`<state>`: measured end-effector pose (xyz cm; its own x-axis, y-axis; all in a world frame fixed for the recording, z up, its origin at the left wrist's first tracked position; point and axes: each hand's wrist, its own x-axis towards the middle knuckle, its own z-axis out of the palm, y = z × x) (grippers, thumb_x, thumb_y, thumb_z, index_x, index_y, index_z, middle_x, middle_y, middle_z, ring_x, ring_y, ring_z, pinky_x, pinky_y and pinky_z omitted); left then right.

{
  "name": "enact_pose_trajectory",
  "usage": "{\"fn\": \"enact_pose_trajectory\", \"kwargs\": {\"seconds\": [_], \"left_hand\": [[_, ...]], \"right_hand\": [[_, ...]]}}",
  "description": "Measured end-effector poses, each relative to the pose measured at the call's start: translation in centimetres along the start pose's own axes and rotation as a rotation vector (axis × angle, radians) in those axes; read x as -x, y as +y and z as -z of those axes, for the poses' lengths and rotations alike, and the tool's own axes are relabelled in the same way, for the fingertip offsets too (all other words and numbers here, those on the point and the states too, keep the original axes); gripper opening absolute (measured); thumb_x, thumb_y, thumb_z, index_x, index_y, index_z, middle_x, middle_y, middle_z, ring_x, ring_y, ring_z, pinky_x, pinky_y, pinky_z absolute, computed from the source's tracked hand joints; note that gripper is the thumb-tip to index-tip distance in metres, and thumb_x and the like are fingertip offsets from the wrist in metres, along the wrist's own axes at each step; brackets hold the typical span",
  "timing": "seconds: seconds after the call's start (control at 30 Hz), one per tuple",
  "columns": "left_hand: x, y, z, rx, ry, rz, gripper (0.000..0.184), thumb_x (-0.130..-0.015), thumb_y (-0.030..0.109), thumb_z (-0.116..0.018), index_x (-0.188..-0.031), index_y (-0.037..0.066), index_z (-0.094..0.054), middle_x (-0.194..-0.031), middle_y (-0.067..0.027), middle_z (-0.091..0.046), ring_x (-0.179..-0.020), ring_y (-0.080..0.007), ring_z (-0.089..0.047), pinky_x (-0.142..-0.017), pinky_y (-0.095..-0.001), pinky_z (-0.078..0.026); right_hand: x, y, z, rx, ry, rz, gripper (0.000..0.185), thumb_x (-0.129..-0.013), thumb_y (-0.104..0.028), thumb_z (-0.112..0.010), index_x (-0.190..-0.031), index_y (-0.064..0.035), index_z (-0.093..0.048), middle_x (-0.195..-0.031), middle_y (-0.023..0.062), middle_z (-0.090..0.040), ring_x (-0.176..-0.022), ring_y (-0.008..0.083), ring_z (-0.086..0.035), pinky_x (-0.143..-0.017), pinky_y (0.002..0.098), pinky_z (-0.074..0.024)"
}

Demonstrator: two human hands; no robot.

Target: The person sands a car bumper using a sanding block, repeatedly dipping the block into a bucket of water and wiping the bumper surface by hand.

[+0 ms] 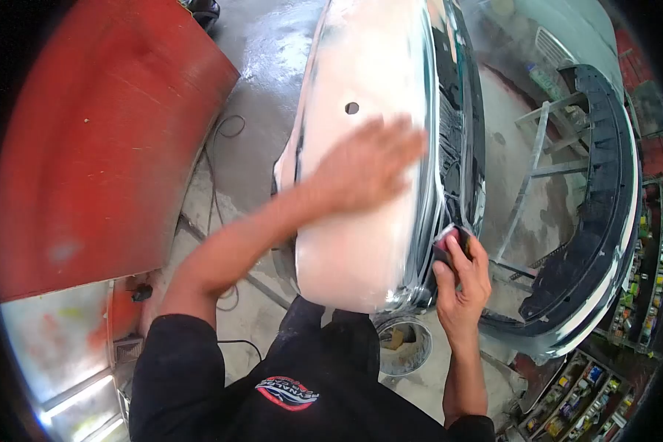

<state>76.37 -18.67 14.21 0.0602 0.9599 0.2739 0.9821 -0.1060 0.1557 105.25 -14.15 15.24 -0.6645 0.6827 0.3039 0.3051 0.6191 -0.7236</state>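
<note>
A long car bumper (350, 254), coated in dusty pale pink and white, lies lengthwise in front of me. It has a small round hole near its middle. My left hand (368, 166) lies flat across the coated surface just below that hole, fingers stretched out and smeared by motion. At the bumper's lower right corner, my right hand (460, 283) grips a small dark and reddish sanding block (451, 239) between thumb and fingers. The block is held by the black grille edge (453, 177); whether it touches the edge I cannot tell.
A red panel (110, 147) stands on the left, with a cable (214, 169) on the floor beside it. A bucket (407, 346) stands below the bumper. Right, a second bumper (604, 191) rests near a metal stand (541, 162). Trays of small items (582, 398) lie lower right.
</note>
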Motion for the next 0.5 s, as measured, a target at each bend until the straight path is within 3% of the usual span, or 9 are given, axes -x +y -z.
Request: {"fn": "enact_pose_trajectory", "kwargs": {"seconds": [0.13, 0.2, 0.23, 0.5], "left_hand": [[-6.9, -12.5, -2.3, -0.203, 0.306, 0.156, 0.051, -0.106, 0.033, -0.055, -0.152, 0.012, -0.054, -0.162, -0.0138, -0.048, -0.151, -0.037, -0.043, -0.126, -0.0494, -0.032], [-8.1, -18.1, -2.4, -0.287, 0.243, 0.16, 0.046, -0.106, 0.029, -0.048, -0.134, -0.004, -0.063, -0.154, -0.027, -0.051, -0.148, -0.0426, -0.044, -0.125, -0.0517, -0.033], [-8.4, -20.2, -2.9, -0.417, 0.364, 0.088, 0.035, -0.102, 0.022, -0.051, -0.121, -0.001, -0.069, -0.146, -0.0239, -0.06, -0.14, -0.0419, -0.053, -0.121, -0.0527, -0.038], [-8.5, -21.5, -3.1, -0.389, 0.432, 0.035, 0.028, -0.101, 0.018, -0.052, -0.115, 0.0, -0.069, -0.143, -0.0236, -0.062, -0.138, -0.0435, -0.055, -0.12, -0.0554, -0.038]], "right_hand": [[-1.5, -0.7, -2.1, 0.065, -0.059, 0.142, 0.048, -0.084, 0.003, -0.076, -0.13, -0.0118, -0.075, -0.141, 0.022, -0.06, -0.122, 0.0385, -0.061, -0.104, 0.0447, -0.0487], [-1.5, -0.8, -2.6, 0.157, -0.091, 0.215, 0.051, -0.082, 0.004, -0.076, -0.13, -0.0113, -0.074, -0.141, 0.022, -0.06, -0.122, 0.0391, -0.06, -0.105, 0.0459, -0.0482], [-1.6, -0.7, -2.8, 0.201, -0.106, 0.25, 0.052, -0.081, 0.004, -0.077, -0.13, -0.0111, -0.074, -0.141, 0.022, -0.06, -0.123, 0.0393, -0.06, -0.106, 0.0464, -0.0479], [2.0, -0.9, -3.2, 0.299, -0.336, 0.394, 0.055, -0.08, 0.002, -0.07, -0.133, -0.0128, -0.072, -0.147, 0.0225, -0.057, -0.124, 0.0404, -0.056, -0.105, 0.0483, -0.0511]]}}
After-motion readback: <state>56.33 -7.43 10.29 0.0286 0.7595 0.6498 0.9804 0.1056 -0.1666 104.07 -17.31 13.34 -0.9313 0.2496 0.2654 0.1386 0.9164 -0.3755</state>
